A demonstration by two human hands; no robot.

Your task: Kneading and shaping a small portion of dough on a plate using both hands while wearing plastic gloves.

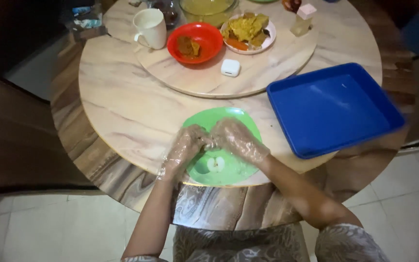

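1. My left hand (186,147) and right hand (236,139), both in thin clear plastic gloves, met over the green plate (241,121) at the table's near edge.
2. Between the fingertips I pinched a small piece of food (206,142), both hands closed on it; it was too small and blurred to tell what it was.
3. I judged I kept it low over the plate so that anything dropping stayed there; the gloves kept my skin off the food.
4. The blue tray (333,109) lay just beside the plate, on my right, overhanging the rim.
5. Farther off, the turntable (277,58) carried a red bowl (195,42), a white mug (150,28), a plate of food (248,30) and a small white case (230,67).
6. The round table (122,111) was marble-patterned, over a pale tiled floor (49,228); the room around was dim.
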